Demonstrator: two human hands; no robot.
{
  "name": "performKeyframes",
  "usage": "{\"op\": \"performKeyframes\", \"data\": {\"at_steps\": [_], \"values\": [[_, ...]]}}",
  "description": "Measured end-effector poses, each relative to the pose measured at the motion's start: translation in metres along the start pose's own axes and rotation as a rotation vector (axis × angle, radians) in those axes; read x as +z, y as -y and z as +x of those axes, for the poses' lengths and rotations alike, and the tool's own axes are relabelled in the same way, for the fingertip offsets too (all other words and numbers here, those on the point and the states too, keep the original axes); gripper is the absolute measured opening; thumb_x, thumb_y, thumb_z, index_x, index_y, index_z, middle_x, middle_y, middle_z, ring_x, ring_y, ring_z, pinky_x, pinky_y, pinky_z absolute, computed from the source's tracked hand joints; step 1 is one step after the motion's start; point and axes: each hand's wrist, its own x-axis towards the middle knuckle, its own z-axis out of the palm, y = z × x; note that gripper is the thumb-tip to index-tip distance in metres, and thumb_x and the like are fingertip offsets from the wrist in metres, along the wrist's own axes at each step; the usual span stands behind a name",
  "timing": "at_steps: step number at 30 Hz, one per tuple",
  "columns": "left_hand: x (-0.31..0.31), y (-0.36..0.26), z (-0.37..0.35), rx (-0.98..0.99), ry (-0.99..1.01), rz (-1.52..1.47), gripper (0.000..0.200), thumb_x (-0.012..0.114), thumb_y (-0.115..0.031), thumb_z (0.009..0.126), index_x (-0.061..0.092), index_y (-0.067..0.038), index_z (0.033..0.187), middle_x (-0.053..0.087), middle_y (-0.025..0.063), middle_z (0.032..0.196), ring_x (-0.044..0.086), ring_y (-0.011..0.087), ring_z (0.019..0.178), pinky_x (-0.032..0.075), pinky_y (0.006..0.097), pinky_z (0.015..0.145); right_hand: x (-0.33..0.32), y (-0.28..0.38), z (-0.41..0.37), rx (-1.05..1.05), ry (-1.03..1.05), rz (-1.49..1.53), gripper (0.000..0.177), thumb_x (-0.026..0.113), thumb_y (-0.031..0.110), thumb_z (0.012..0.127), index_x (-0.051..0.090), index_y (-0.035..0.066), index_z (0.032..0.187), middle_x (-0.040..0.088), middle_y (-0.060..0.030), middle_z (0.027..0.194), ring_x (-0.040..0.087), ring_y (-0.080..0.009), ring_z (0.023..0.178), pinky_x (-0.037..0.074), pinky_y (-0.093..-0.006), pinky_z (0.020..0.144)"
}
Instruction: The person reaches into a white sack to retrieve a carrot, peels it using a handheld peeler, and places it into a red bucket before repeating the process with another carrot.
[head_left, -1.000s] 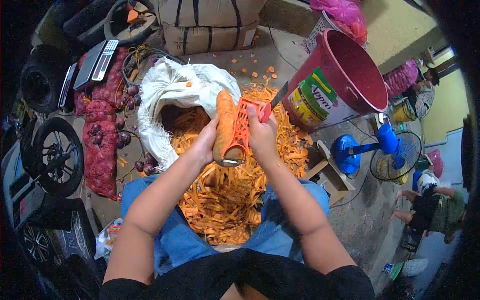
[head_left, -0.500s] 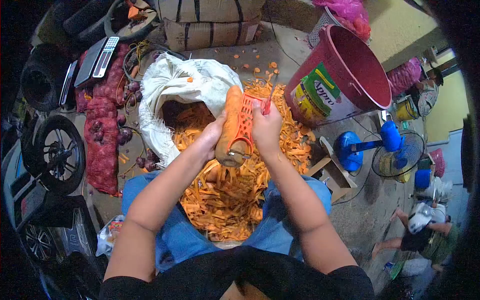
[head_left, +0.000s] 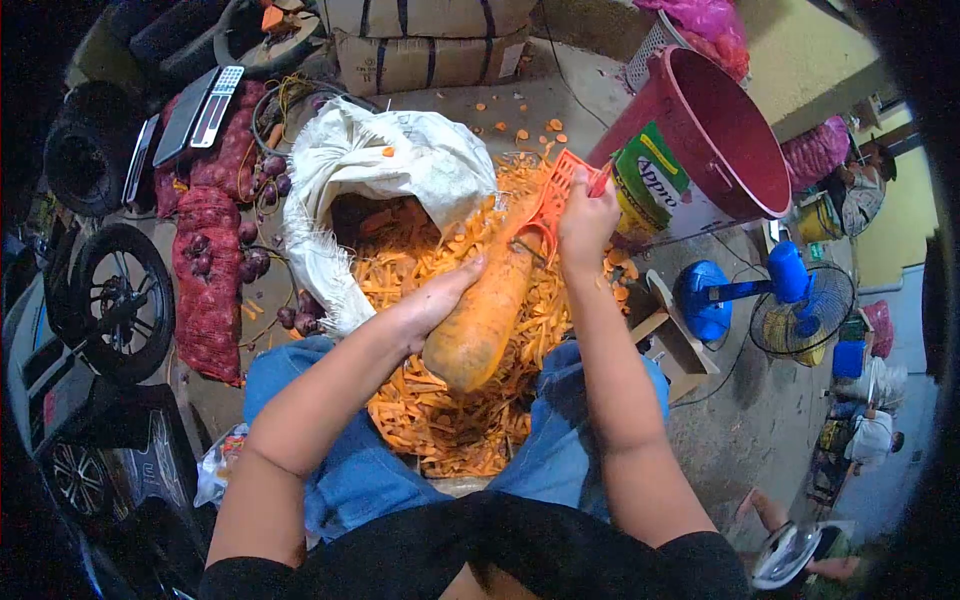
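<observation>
A large orange carrot [head_left: 482, 325], its lower end brownish, slants over my lap. My left hand [head_left: 445, 298] is closed around its left side. Wrapped in my right hand [head_left: 588, 225] is the handle of an orange peeler [head_left: 556, 198], whose blade end lies against the carrot's upper right side. A small red handle [head_left: 599, 182] also shows at the right fist; its far part cannot be made out. Beneath both hands spreads a heap of orange peelings [head_left: 440, 435], which reaches into the mouth of a white woven sack [head_left: 420, 150].
A dark red bucket [head_left: 650, 215] tilts at upper right, with a blue fan [head_left: 705, 300] and a cardboard box [head_left: 680, 355] below it. Red net bags of onions [head_left: 208, 300], a scale [head_left: 190, 115] and a motorcycle wheel [head_left: 118, 305] are at left. Another person [head_left: 835, 560] is at lower right.
The peeler has moved up and right, away from the carrot's near end to its upper part. The carrot now tilts more to the right. The person at right has moved lower in view.
</observation>
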Motion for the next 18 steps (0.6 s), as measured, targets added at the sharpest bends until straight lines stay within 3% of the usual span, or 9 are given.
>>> {"op": "performKeyframes", "data": {"at_steps": [1,5,7,12,14,18], "values": [[0.000,-0.003,-0.005,-0.014,0.012,0.020,0.045,0.034,-0.040,0.083,0.045,-0.003,0.106,0.054,0.0088,0.094,0.055,0.0147,0.078,0.045,0.0271,0.068,0.004,-0.016,0.006,-0.060,-0.048,0.016,0.019,0.048,0.014,0.077,0.045,-0.002,0.068,0.046,-0.0124,0.052,0.042,-0.0198,0.047,0.034,-0.0323,0.047],[-0.004,-0.004,-0.010,0.020,0.060,0.049,0.044,0.034,-0.038,0.083,0.042,-0.003,0.108,0.053,0.0083,0.096,0.055,0.0138,0.079,0.045,0.0261,0.069,0.002,-0.017,0.012,-0.079,-0.051,-0.068,0.021,0.049,0.016,0.077,0.046,-0.002,0.067,0.046,-0.0107,0.051,0.042,-0.0203,0.047,0.034,-0.0334,0.047],[-0.008,-0.002,-0.015,-0.030,0.086,0.060,0.044,0.034,-0.038,0.083,0.042,-0.003,0.108,0.053,0.0082,0.096,0.055,0.0140,0.080,0.045,0.0261,0.069,-0.001,-0.033,0.028,0.122,-0.100,0.044,0.023,0.050,0.018,0.077,0.046,-0.003,0.066,0.047,-0.0099,0.052,0.042,-0.0201,0.047,0.034,-0.0338,0.047],[-0.010,-0.003,-0.025,-0.068,0.140,0.104,0.044,0.034,-0.036,0.083,0.041,-0.002,0.110,0.053,0.0075,0.098,0.054,0.0147,0.081,0.045,0.0263,0.070,-0.007,-0.040,0.039,0.269,-0.119,0.056,0.024,0.050,0.018,0.077,0.046,-0.003,0.067,0.048,-0.0091,0.054,0.042,-0.0180,0.048,0.034,-0.0325,0.049],[-0.008,0.002,-0.030,0.175,0.206,0.186,0.043,0.036,-0.035,0.083,0.040,-0.003,0.111,0.053,0.0069,0.096,0.055,0.0149,0.079,0.046,0.0265,0.068,-0.009,-0.045,0.043,0.175,-0.218,-0.042,0.023,0.050,0.018,0.078,0.047,-0.003,0.069,0.046,-0.0060,0.055,0.040,-0.0147,0.049,0.033,-0.0306,0.049],[-0.012,0.001,-0.036,0.118,0.193,0.083,0.043,0.036,-0.034,0.083,0.036,-0.003,0.114,0.051,0.0073,0.100,0.054,0.0142,0.083,0.045,0.0263,0.071,-0.009,-0.038,0.043,0.357,-0.202,0.191,0.021,0.048,0.018,0.079,0.047,-0.001,0.069,0.044,-0.0019,0.056,0.038,-0.0111,0.050,0.032,-0.0278,0.048]]}}
